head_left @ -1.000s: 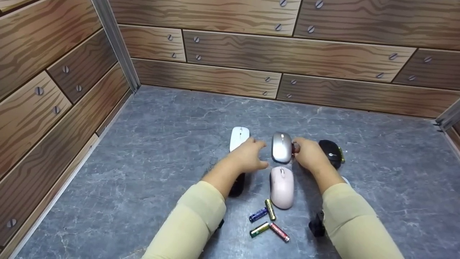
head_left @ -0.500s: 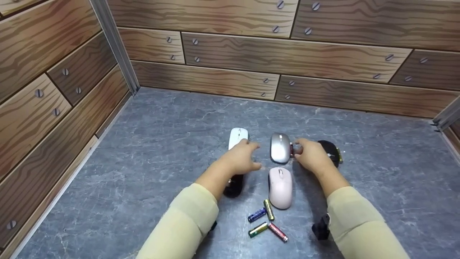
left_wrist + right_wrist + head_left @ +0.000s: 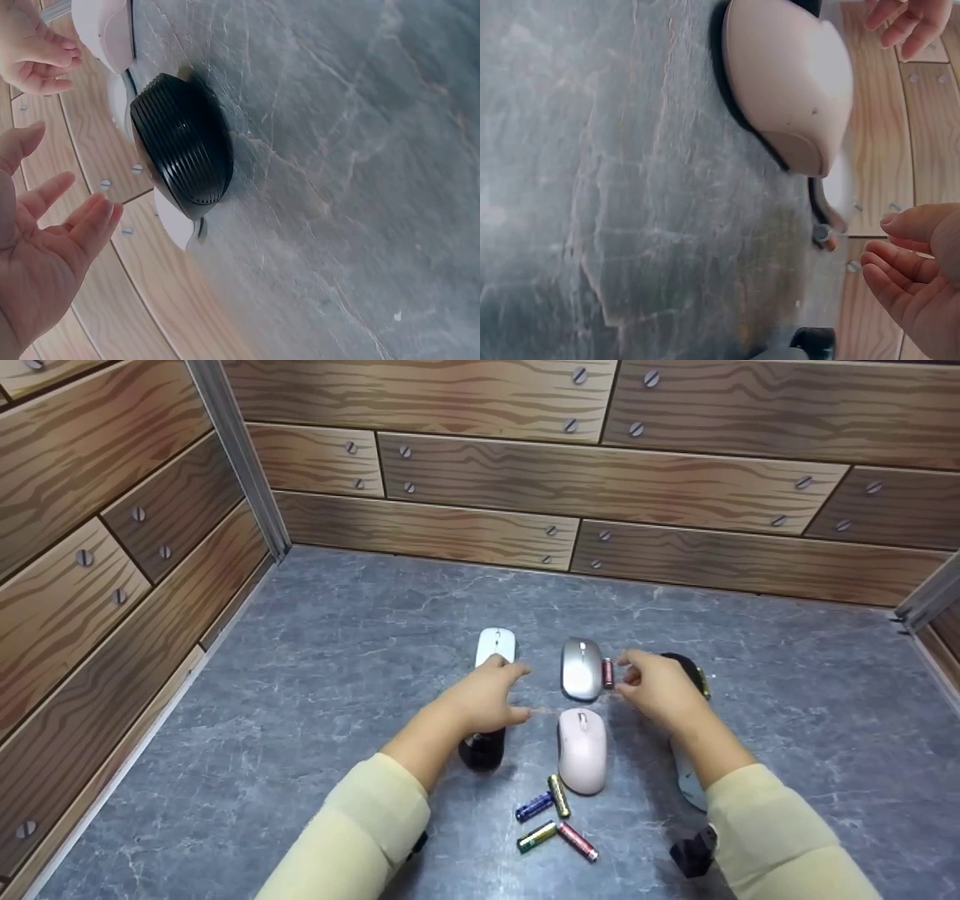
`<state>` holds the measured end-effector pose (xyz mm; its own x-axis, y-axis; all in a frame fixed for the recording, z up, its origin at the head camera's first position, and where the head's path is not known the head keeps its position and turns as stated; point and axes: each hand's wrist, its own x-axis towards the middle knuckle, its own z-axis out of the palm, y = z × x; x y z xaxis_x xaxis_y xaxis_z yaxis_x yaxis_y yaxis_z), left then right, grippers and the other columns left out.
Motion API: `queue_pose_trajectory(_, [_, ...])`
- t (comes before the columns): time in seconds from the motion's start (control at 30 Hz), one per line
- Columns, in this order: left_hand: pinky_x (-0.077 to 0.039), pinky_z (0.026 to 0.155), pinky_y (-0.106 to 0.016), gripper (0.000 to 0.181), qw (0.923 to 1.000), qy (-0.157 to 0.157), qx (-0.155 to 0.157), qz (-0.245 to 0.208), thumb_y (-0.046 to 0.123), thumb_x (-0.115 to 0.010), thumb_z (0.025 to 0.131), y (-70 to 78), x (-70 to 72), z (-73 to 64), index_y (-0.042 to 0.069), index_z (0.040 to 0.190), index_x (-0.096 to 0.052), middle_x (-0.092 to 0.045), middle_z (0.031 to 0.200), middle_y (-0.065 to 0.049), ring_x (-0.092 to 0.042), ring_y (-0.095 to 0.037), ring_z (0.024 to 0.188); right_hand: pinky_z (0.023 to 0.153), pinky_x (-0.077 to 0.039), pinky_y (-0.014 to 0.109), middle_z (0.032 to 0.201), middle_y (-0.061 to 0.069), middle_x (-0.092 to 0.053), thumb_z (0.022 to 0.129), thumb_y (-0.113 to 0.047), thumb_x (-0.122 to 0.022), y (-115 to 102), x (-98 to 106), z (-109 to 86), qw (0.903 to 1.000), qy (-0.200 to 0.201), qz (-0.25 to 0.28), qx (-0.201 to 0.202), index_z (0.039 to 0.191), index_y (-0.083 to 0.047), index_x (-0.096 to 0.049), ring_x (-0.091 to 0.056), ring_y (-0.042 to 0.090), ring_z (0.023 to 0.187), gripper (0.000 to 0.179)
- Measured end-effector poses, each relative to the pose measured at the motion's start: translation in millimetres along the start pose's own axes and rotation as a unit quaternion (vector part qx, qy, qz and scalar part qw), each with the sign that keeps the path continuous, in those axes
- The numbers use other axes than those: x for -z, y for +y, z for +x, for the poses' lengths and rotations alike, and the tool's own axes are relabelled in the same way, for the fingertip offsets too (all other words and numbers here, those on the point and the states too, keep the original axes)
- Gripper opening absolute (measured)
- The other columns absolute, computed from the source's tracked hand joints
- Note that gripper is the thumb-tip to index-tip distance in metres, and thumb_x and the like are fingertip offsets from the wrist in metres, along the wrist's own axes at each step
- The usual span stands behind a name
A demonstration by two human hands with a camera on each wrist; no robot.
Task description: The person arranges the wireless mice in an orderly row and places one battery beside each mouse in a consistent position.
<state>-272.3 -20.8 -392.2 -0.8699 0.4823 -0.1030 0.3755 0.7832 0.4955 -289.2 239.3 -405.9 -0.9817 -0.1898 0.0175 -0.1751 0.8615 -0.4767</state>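
Note:
My right hand (image 3: 660, 690) hovers just right of a small red battery (image 3: 607, 673), fingers loosely bent and holding nothing. That battery lies along the right side of a silver computer mouse (image 3: 581, 669). Spread fingers show on my left hand (image 3: 480, 694), which holds nothing and is above a black mouse (image 3: 482, 751); in the head view it partly covers a white mouse (image 3: 496, 645). Ribbed sides of the black mouse (image 3: 184, 142) appear in the left wrist view. Between my arms sits a pink mouse (image 3: 583, 751), nearest the camera in the right wrist view.
Loose batteries lie in front of the pink mouse: blue (image 3: 534, 807), gold (image 3: 559, 796), green-gold (image 3: 537, 837) and red (image 3: 577, 841). Behind my right hand, another black mouse (image 3: 684, 666) has a yellow-green battery (image 3: 703, 682) beside it. My right forearm partly hides a pale mouse (image 3: 688, 780). Wood-patterned walls enclose the grey surface.
My right hand has let go of the red battery beside the silver mouse and drawn back to the right. My left hand has moved slightly left.

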Motion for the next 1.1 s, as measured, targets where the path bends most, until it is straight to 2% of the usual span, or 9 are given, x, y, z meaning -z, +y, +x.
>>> queue_pose_trajectory(0.17, [-0.038, 0.099, -0.036, 0.063, 1.0000, -0.006, -0.001, 0.001, 0.032, -0.065, 0.082, 1.3, 0.9, -7.0, 0.014, 0.138, -0.041, -0.042, 0.130, -0.013, -0.048, -0.025, 0.115, 0.075, -0.049, 0.044, 0.096, 0.017, -0.063, 0.085, -0.010, -0.062, -10, 10, -10.2, 0.9999, -0.002, 0.001, 0.014, 0.116, 0.001, -0.056, -0.059, 0.032, 0.092, 0.033])
queue_pose_trajectory(0.4, [-0.039, 0.098, -0.036, 0.062, 0.9997, -0.006, -0.019, 0.012, 0.032, -0.066, 0.082, 6.3, -0.4, -17.4, 0.013, 0.136, -0.043, -0.044, 0.128, -0.012, -0.050, -0.025, 0.113, 0.073, -0.051, 0.040, 0.089, 0.011, -0.064, 0.082, -0.007, -0.064, -23, 10, -24.9, 0.9979, 0.009, 0.009, 0.064, 0.107, 0.001, -0.060, -0.061, 0.026, 0.086, 0.026])
queue_pose_trajectory(0.57, [-0.039, 0.098, -0.034, 0.062, 0.9994, -0.007, -0.033, 0.013, 0.033, -0.065, 0.082, 12.8, 0.2, -25.1, 0.014, 0.136, -0.042, -0.044, 0.128, -0.011, -0.049, -0.023, 0.114, 0.075, -0.052, 0.039, 0.088, 0.011, -0.063, 0.079, -0.004, -0.066, -36, 10, -37.5, 0.9957, -0.003, 0.017, 0.091, 0.105, 0.001, -0.060, -0.061, 0.025, 0.083, 0.026])
queue_pose_trajectory(0.73, [-0.040, 0.098, -0.035, 0.064, 0.9987, -0.008, -0.050, 0.005, 0.034, -0.066, 0.082, 15.9, -3.7, -35.3, 0.013, 0.137, -0.041, -0.044, 0.127, -0.010, -0.049, -0.023, 0.114, 0.073, -0.052, 0.035, 0.084, 0.006, -0.063, 0.077, -0.004, -0.068, -44, 3, -51.2, 0.9920, -0.017, 0.030, 0.121, 0.104, -0.002, -0.061, -0.061, 0.020, 0.079, 0.028])
queue_pose_trajectory(0.93, [-0.043, 0.093, -0.033, 0.064, 0.9970, -0.003, -0.077, -0.008, 0.033, -0.066, 0.081, 16.6, -11.8, -50.3, 0.013, 0.137, -0.042, -0.046, 0.121, -0.008, -0.051, -0.019, 0.105, 0.070, -0.052, 0.032, 0.081, 0.002, -0.063, 0.075, -0.005, -0.069, -48, -7, -67.8, 0.9806, -0.058, 0.032, 0.185, 0.101, -0.002, -0.061, -0.060, 0.017, 0.076, 0.028])
queue_pose_trajectory(1.1, [-0.043, 0.092, -0.031, 0.064, 0.9958, -0.002, -0.091, -0.010, 0.033, -0.067, 0.081, 16.9, -17.3, -59.2, 0.014, 0.137, -0.043, -0.047, 0.120, -0.006, -0.050, -0.017, 0.104, 0.073, -0.051, 0.033, 0.087, 0.001, -0.064, 0.071, -0.007, -0.072, -50, -13, -83.5, 0.9608, -0.119, 0.010, 0.250, 0.104, -0.005, -0.061, -0.060, 0.015, 0.080, 0.034])
